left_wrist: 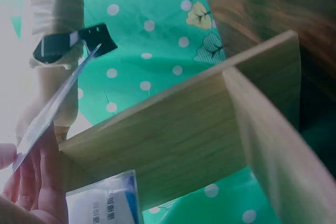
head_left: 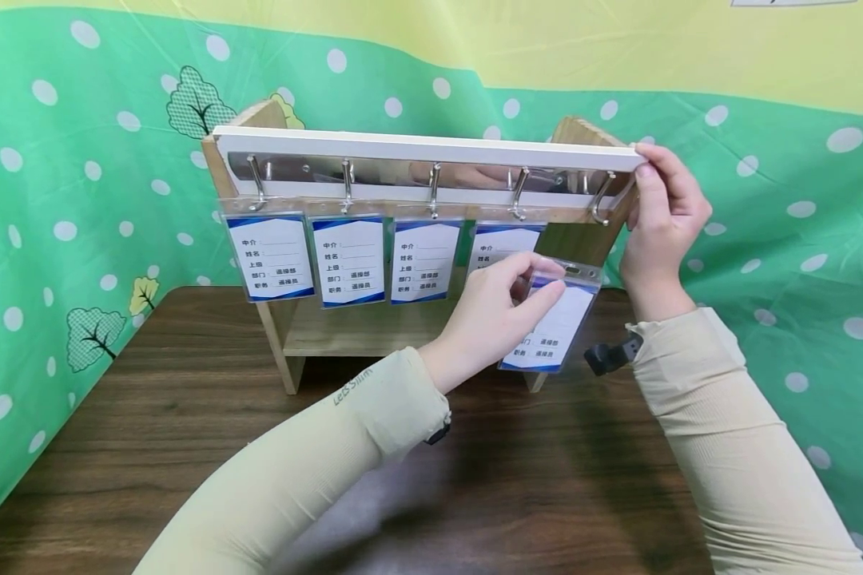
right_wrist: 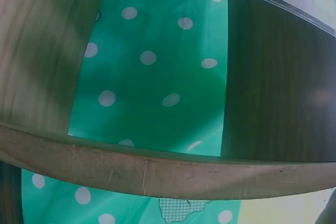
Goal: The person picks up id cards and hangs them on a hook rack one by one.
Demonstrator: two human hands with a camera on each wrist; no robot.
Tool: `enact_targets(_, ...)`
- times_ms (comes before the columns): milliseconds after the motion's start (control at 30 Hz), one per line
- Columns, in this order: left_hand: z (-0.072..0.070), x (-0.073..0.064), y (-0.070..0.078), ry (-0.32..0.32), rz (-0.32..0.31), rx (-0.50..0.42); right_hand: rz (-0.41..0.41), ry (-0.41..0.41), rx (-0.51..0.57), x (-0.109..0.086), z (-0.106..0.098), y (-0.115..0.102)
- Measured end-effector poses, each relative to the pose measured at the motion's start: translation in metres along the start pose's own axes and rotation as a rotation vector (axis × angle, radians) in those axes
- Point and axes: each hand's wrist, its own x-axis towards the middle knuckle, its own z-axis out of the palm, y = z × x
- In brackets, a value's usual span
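My left hand (head_left: pixel 499 307) pinches a clear-sleeved name badge (head_left: pixel 557 319) near its top, between thumb and fingers. The badge hangs tilted, just below the rightmost metal hook (head_left: pixel 602 200) of the rack. In the left wrist view this badge (left_wrist: pixel 55 100) shows nearly edge-on, with the left hand's fingers (left_wrist: pixel 47 174) behind it. My right hand (head_left: pixel 665 212) grips the right end of the rack's white rail (head_left: pixel 431 150). Several similar badges, such as the leftmost badge (head_left: pixel 269 257), hang from the other hooks; the left hand partly covers the nearest one (head_left: pixel 503 239).
The wooden rack (head_left: pixel 276 343) stands on a dark brown table (head_left: pixel 187 431). A green dotted cloth (head_left: pixel 101 200) hangs close behind it. In the right wrist view, the rack's wooden side panel (right_wrist: pixel 157 174) spans the frame.
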Motion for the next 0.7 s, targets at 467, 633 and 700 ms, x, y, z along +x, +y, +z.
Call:
enact_targets(467,0.006,0.037,0.017,-0.003,-0.028,0.105,0.052,-0.058,0.010,0.004,-0.005,-0.004)
enact_targets(633,0.010,0.045,0.016,0.034,-0.022,0.135,0.049,-0.079,0.000,0.004,-0.006,-0.004)
enact_targets(700,0.013,0.048,0.016,0.043,-0.026,0.146,0.049,-0.078,0.002,0.004,-0.006,-0.004)
